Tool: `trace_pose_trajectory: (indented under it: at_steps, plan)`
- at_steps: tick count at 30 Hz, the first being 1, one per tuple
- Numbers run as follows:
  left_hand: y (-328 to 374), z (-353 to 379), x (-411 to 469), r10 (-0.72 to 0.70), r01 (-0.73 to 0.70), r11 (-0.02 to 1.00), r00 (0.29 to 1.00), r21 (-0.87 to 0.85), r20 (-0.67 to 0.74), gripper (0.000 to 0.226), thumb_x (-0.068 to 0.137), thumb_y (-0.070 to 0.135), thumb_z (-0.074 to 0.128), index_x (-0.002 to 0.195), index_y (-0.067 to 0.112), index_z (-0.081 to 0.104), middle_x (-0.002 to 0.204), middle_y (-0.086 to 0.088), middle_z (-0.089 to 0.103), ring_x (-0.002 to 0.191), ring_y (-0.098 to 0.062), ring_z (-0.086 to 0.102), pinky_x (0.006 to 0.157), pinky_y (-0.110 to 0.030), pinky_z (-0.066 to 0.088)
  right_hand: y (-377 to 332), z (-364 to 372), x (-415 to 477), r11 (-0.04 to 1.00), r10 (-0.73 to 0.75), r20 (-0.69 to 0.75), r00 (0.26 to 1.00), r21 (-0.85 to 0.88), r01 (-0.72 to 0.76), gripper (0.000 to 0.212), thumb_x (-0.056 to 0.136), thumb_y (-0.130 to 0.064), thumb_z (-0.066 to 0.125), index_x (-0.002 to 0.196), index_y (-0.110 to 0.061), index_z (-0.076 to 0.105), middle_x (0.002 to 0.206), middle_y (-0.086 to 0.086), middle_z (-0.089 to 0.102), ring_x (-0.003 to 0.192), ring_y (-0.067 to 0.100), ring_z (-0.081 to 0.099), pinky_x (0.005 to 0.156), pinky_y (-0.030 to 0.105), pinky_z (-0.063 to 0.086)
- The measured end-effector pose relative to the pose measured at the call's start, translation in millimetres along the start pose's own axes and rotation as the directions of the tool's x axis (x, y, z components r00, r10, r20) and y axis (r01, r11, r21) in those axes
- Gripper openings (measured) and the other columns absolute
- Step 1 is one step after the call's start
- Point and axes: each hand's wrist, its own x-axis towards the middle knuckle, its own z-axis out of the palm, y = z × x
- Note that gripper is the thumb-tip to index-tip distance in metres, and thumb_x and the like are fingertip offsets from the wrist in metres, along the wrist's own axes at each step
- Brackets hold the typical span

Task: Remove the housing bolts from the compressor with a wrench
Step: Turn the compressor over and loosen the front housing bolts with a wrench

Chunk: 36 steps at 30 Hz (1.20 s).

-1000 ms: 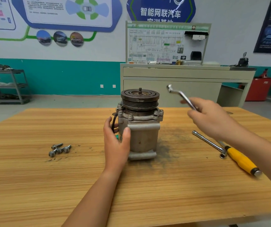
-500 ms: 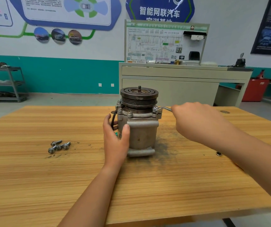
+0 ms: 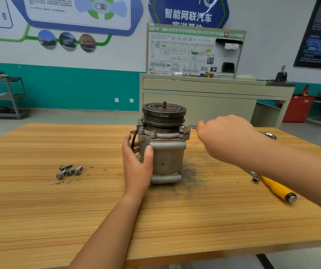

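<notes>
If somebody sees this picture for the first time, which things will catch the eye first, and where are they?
A grey compressor stands upright in the middle of the wooden table, and the left hand holds its side. The right hand grips a wrench that reaches the compressor's upper right rim. A few loose bolts lie to its left, a yellow-handled tool to its right.

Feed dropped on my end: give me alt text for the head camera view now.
The right hand grips a wrench whose head sits at a bolt near the top of the upright compressor, while the left hand holds the compressor's body on the wooden table. A few loose bolts lie to the left; a yellow-handled tool lies to the right.
</notes>
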Motion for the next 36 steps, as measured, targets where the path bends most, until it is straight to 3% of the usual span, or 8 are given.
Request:
trace_pose_trajectory:
  at_steps: [12, 16, 22, 24, 26, 29, 34, 36]
  plan:
    - [-2.5, -1.9, 0.1, 0.015, -0.015, 1.000, 1.000, 0.001, 0.002, 0.062, 0.089, 0.037, 0.052, 0.143, 0.025, 0.022, 0.132, 0.000, 0.044, 0.119, -0.015, 0.045, 0.101, -0.041, 0.041, 15.6, 9.2, 11.9, 0.997, -0.073, -0.033, 0.997, -0.031, 0.072, 0.021, 0.092, -0.012, 0.039, 0.110, -0.012, 0.050, 0.060, -0.002, 0.033, 0.048, 0.012, 0.031, 0.039, 0.024, 0.025]
    - [-4.0, -2.0, 0.9, 0.009, -0.009, 1.000, 1.000, -0.001, 0.009, 0.061, 0.092, 0.034, 0.052, 0.143, 0.027, 0.021, 0.136, -0.002, 0.043, 0.123, -0.016, 0.044, 0.104, -0.044, 0.040, 38.5, 23.0, 21.0, 0.989, -0.140, -0.034, 0.990, 0.035, 0.141, 0.038, 0.095, -0.027, 0.031, 0.131, -0.018, 0.039, 0.059, -0.004, 0.036, 0.050, 0.008, 0.033, 0.042, 0.022, 0.026]
    - [-1.9, -1.1, 0.5, 0.004, -0.004, 1.000, 1.000, 0.005, -0.001, 0.072, 0.080, 0.048, 0.047, 0.143, 0.027, 0.021, 0.136, -0.002, 0.042, 0.124, -0.017, 0.043, 0.104, -0.046, 0.039, 46.7, 45.1, 41.8, 0.994, -0.106, -0.149, 0.983, -0.008, 0.106, 0.045, 0.094, -0.010, 0.034, 0.138, -0.022, 0.031, 0.064, -0.004, 0.046, 0.050, 0.011, 0.038, 0.042, 0.023, 0.027]
    - [-2.5, -1.3, 0.9, 0.011, -0.011, 1.000, 1.000, 0.013, 0.002, 0.064, 0.087, 0.043, 0.048, 0.143, 0.027, 0.021, 0.137, -0.002, 0.042, 0.125, -0.017, 0.042, 0.105, -0.047, 0.039, 43.8, 51.3, 50.9, 0.997, -0.066, -0.194, 0.979, 0.016, 0.071, 0.043, 0.092, -0.004, 0.038, 0.132, -0.020, 0.037, 0.080, -0.001, 0.058, 0.060, 0.016, 0.047, 0.054, 0.024, 0.038]
    - [-2.8, -1.1, 0.8, 0.008, -0.008, 1.000, 1.000, 0.007, 0.000, 0.060, 0.091, 0.036, 0.050, 0.143, 0.026, 0.022, 0.135, -0.001, 0.042, 0.124, -0.016, 0.042, 0.105, -0.047, 0.038, 37.2, 61.1, 60.5, 0.998, -0.032, -0.241, 0.970, 0.047, 0.045, 0.036, 0.091, 0.000, 0.041, 0.122, -0.016, 0.044, 0.092, 0.001, 0.064, 0.076, 0.021, 0.057, 0.081, 0.031, 0.043]
    - [-2.7, -1.3, 0.5, 0.010, -0.010, 1.000, 1.000, -0.009, -0.003, 0.060, 0.091, 0.039, 0.050, 0.143, 0.026, 0.023, 0.130, 0.003, 0.044, 0.120, -0.013, 0.044, 0.104, -0.043, 0.039, 21.6, 77.1, 77.3, 0.985, 0.035, -0.338, 0.941, 0.171, 0.024, 0.034, 0.089, 0.004, 0.041, 0.119, -0.010, 0.049, 0.109, 0.007, 0.064, 0.099, 0.025, 0.058, 0.105, 0.039, 0.027]
    - [-2.5, 0.7, 1.2, 0.008, -0.008, 1.000, 1.000, -0.009, -0.003, 0.069, 0.082, 0.045, 0.048, 0.143, 0.022, 0.024, 0.135, 0.000, 0.044, 0.123, -0.013, 0.042, 0.105, -0.039, 0.039, 10.0, 87.6, 96.8, 0.949, 0.079, -0.439, 0.895, 0.308, 0.067, 0.034, 0.089, 0.003, 0.039, 0.119, -0.006, 0.053, 0.116, 0.010, 0.062, 0.106, 0.027, 0.056, 0.103, 0.035, 0.029]
    - [-3.2, 0.6, 1.2, 0.012, -0.012, 1.000, 1.000, -0.006, -0.002, 0.063, 0.088, 0.040, 0.050, 0.143, 0.022, 0.024, 0.138, -0.003, 0.042, 0.124, -0.013, 0.041, 0.102, -0.032, 0.039, 12.3, 88.8, 94.1, 0.947, 0.108, -0.445, 0.889, 0.317, 0.044, 0.033, 0.091, 0.000, 0.040, 0.118, -0.011, 0.054, 0.112, 0.007, 0.064, 0.100, 0.027, 0.058, 0.089, 0.033, 0.039]
